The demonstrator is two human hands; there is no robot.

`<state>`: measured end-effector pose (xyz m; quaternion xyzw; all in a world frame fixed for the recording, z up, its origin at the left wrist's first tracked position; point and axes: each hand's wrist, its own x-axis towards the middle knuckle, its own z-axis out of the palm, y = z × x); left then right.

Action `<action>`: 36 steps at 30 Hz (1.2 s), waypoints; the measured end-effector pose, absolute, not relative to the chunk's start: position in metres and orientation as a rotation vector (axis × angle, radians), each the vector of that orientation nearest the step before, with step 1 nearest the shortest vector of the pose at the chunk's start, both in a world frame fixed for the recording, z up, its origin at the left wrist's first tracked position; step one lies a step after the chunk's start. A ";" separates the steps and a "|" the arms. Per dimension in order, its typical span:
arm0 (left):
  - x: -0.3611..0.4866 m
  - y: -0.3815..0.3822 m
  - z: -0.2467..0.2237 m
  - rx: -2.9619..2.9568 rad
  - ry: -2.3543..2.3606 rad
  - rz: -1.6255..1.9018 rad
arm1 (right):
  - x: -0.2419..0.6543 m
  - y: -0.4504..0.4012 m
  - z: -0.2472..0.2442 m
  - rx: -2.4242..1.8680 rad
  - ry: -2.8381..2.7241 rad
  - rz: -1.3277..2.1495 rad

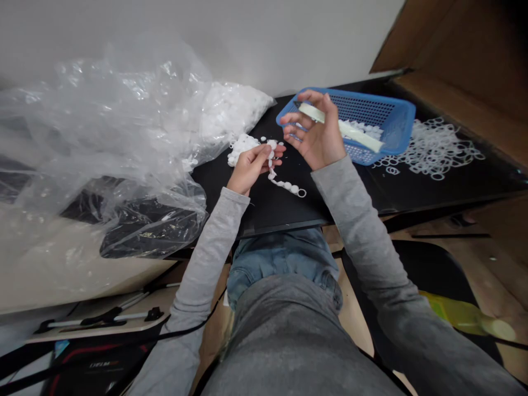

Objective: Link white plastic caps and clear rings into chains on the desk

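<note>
Grey shirt (284, 335) cloth lies nearest the camera. Beyond it, a string of white pieces (284, 185) sits left of the blue basket (406, 124) and nearer the person, its upper end pinched between the left hand's (249, 168) thumb and fingers. Holding that end firmly seems wise — and the dark tip of the slim pale tool (358, 136) should stay clear of those fingertips. The right hand (319, 137), in front of the basket, has its fingers bent and spread, the tool lodged between them and the thumb; how tight that grip is I cannot tell.

The string looks knobbly, matt white, bent midway, with an open ring at its free end — resting or hanging, I can't say. Left of the basket lie a small white heap (243, 148) and a clear plastic bag (235, 104); right of it, loose rings (437, 146).
</note>
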<state>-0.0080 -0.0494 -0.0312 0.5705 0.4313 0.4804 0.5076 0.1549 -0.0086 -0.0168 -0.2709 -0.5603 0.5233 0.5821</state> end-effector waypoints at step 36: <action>-0.011 -0.052 -0.028 1.228 1.201 1.414 | 0.145 -0.014 -0.027 -0.655 -1.434 1.112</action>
